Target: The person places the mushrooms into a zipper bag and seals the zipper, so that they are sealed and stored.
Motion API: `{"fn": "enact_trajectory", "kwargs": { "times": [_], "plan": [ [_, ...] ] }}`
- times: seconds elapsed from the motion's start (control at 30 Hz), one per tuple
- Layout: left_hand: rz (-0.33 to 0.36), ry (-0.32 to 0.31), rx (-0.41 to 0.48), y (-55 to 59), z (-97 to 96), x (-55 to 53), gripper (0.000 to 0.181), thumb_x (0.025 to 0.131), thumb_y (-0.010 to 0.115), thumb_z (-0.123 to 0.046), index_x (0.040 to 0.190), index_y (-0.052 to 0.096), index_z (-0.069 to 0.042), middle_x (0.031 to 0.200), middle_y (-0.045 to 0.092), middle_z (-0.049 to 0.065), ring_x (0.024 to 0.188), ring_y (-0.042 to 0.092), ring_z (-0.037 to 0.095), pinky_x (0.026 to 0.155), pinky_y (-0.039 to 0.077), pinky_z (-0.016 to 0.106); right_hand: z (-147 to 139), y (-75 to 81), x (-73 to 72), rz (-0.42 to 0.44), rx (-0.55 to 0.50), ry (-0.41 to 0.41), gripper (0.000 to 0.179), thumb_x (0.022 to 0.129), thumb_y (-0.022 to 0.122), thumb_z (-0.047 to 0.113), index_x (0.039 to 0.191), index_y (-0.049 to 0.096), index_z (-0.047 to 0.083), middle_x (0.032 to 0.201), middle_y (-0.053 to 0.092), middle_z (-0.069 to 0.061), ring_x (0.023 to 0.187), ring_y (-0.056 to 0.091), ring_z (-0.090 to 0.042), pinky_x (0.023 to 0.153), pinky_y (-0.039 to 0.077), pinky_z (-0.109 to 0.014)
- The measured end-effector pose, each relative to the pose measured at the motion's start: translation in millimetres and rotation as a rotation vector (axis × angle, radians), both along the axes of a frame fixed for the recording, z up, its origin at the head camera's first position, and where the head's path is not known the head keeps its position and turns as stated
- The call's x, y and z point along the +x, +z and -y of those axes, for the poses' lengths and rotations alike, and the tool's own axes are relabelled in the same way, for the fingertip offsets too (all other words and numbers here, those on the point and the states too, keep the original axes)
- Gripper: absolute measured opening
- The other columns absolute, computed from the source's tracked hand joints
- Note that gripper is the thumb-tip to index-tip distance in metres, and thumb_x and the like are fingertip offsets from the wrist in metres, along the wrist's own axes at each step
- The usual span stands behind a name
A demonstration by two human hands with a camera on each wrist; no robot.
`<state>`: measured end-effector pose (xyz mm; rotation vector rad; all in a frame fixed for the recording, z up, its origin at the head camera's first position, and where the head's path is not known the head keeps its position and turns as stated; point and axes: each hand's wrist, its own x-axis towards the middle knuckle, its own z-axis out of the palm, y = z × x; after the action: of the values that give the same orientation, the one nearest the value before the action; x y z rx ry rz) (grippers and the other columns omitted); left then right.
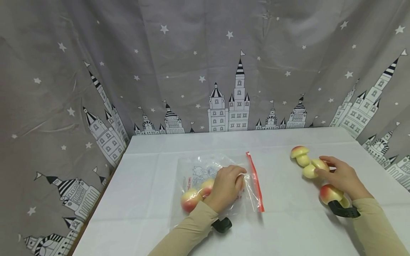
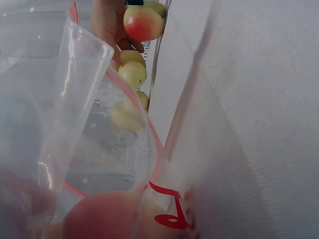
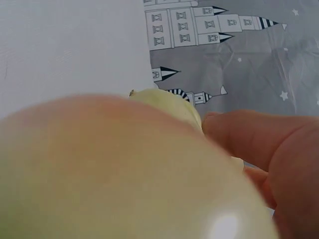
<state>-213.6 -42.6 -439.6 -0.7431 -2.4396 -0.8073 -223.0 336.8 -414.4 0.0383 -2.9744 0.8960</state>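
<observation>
My left hand [image 1: 225, 186] grips the upper sheet of a clear zip bag [image 1: 189, 167] with a red zip strip. Inside the bag lie toy mushrooms [image 1: 191, 200] with red and yellow caps, partly hidden by the hand. The bag's mouth gapes in the left wrist view, facing the right hand. At the right, my right hand [image 1: 344, 177] pinches a pale yellow toy mushroom [image 1: 309, 171] between thumb and fingers, low over the table. That mushroom [image 3: 167, 104] shows beyond a large blurred cap in the right wrist view.
Another toy mushroom [image 1: 300, 155] lies just behind the held one. A red-capped mushroom [image 1: 331, 194] sits under the right wrist, by its black strap [image 1: 344, 209]. The white table [image 1: 144, 199] ends at a grey curtain [image 1: 192, 53] with printed castles.
</observation>
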Motion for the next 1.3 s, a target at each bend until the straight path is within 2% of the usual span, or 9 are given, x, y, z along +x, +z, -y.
{"fn": "enact_trajectory", "kwargs": {
  "times": [0.3,0.4,0.5,0.6,0.9,1.0,1.13,1.3],
  "plan": [
    [0.013,0.006,-0.012,1.0,0.1,-0.4,0.017,0.094,0.062,-0.008,0.104,0.074,-0.014,0.104,0.076,0.001,0.096,0.072,0.02,0.085,0.054,0.037,11,8.3,2.6,-0.073,-0.033,-0.01,0.062,0.096,0.068,0.031,0.143,0.049,-0.005,0.131,0.058,-0.036,0.101,0.068,-0.043,0.065,0.049,-0.02],
    [0.016,0.001,-0.013,1.8,-0.7,-0.3,0.017,0.094,0.062,-0.008,0.104,0.075,-0.014,0.104,0.076,0.001,0.096,0.072,0.02,0.086,0.055,0.036,15,11.4,4.5,-0.097,-0.043,-0.006,0.061,0.095,0.069,0.031,0.142,0.051,-0.004,0.13,0.06,-0.034,0.09,0.069,-0.018,0.064,0.048,-0.019],
    [0.019,-0.004,-0.012,2.7,-1.3,0.0,0.017,0.095,0.062,-0.008,0.104,0.075,-0.014,0.103,0.077,0.001,0.096,0.072,0.019,0.086,0.054,0.036,22,14.6,6.3,-0.111,-0.066,0.004,0.06,0.095,0.07,0.029,0.142,0.051,-0.004,0.129,0.06,-0.032,0.084,0.056,0.009,0.064,0.048,-0.018],
    [0.03,0.003,-0.019,2.9,-1.6,0.8,0.017,0.095,0.062,-0.009,0.104,0.075,-0.014,0.103,0.076,0.0,0.096,0.072,0.019,0.087,0.054,0.036,30,17.7,6.9,-0.121,-0.089,0.022,0.059,0.095,0.071,0.028,0.141,0.052,-0.003,0.128,0.061,-0.031,0.08,0.048,0.019,0.065,0.048,-0.016],
    [0.052,0.021,-0.021,2.7,-1.4,3.4,0.017,0.095,0.061,-0.009,0.104,0.074,-0.014,0.104,0.076,0.0,0.098,0.072,0.019,0.089,0.054,0.036,68,20.2,-2.1,-0.158,-0.144,0.125,0.054,0.092,0.073,0.022,0.138,0.057,0.0,0.131,0.063,-0.027,0.08,0.054,0.019,0.07,0.048,-0.014],
    [0.036,0.02,-0.014,2.4,-1.1,2.8,0.017,0.094,0.062,-0.008,0.104,0.074,-0.014,0.103,0.076,0.0,0.096,0.072,0.019,0.087,0.054,0.036,82,17.9,-6.6,-0.147,-0.157,0.151,0.055,0.091,0.074,0.02,0.138,0.056,-0.002,0.133,0.061,-0.026,0.088,0.068,-0.001,0.071,0.051,-0.017],
    [0.011,0.015,-0.007,1.2,-1.2,1.5,0.017,0.094,0.062,-0.008,0.103,0.074,-0.015,0.101,0.076,0.0,0.094,0.072,0.018,0.085,0.054,0.036,98,14.3,-11.9,-0.135,-0.146,0.173,0.056,0.091,0.074,0.021,0.138,0.057,-0.003,0.126,0.065,-0.026,0.094,0.071,-0.029,0.072,0.052,-0.021],
    [-0.006,0.015,-0.006,-0.3,-0.9,0.5,0.017,0.093,0.062,-0.008,0.102,0.074,-0.015,0.101,0.076,-0.001,0.093,0.072,0.018,0.084,0.054,0.035,113,7.6,-17.8,-0.135,-0.167,0.216,0.055,0.09,0.074,0.019,0.137,0.058,-0.003,0.125,0.068,-0.025,0.088,0.07,-0.023,0.074,0.052,-0.023]
  ]
}}
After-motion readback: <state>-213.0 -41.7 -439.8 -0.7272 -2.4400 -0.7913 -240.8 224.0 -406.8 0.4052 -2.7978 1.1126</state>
